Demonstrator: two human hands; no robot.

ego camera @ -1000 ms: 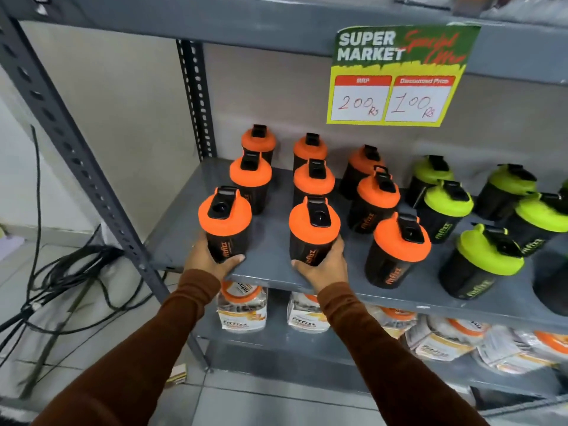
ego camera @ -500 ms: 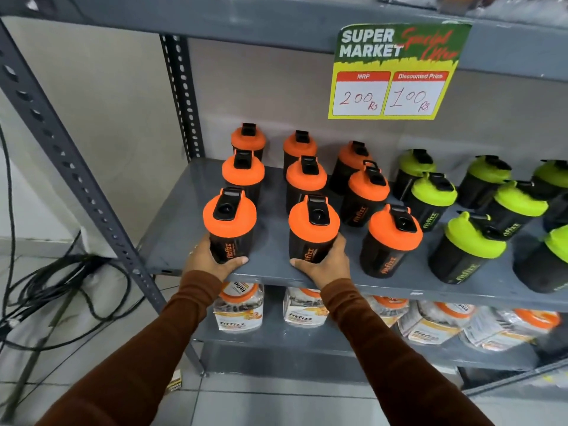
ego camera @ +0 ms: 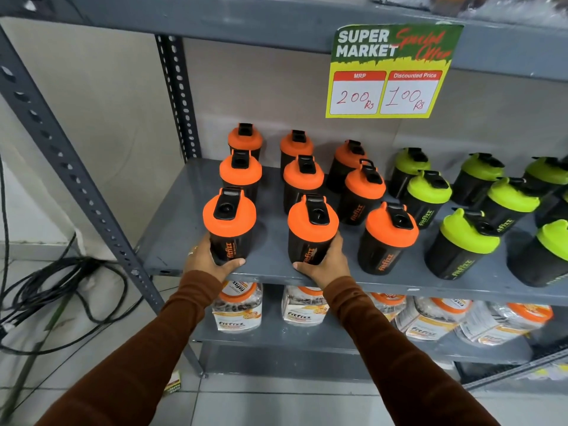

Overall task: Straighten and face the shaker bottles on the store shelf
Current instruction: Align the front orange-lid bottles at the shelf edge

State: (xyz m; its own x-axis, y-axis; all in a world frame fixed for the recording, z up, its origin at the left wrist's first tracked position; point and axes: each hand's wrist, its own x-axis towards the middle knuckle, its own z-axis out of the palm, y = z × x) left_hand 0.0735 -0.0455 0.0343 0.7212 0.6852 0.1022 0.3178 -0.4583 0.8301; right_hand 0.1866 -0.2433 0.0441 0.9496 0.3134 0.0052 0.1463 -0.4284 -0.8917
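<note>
Black shaker bottles with orange lids stand in three columns on the grey shelf (ego camera: 270, 241). My left hand (ego camera: 206, 261) wraps the base of the front-left orange bottle (ego camera: 229, 224). My right hand (ego camera: 325, 264) wraps the base of the front-middle orange bottle (ego camera: 312, 232). Both bottles stand upright near the shelf's front edge with their orange logos facing out. A third front bottle (ego camera: 387, 241) stands just right of my right hand, its logo turned slightly right. Green-lidded bottles (ego camera: 464, 241) fill the right part of the shelf, unevenly spaced.
A yellow-green price sign (ego camera: 390, 72) hangs from the shelf above. Jars and pouches (ego camera: 238, 305) lie on the lower shelf. A perforated steel upright (ego camera: 76, 186) slants at the left, with black cables (ego camera: 61, 290) on the tiled floor beside it.
My hands stay on the same two front bottles. The left bottle has been drawn a little forward and its logo now faces out more. The camera has shifted slightly.
</note>
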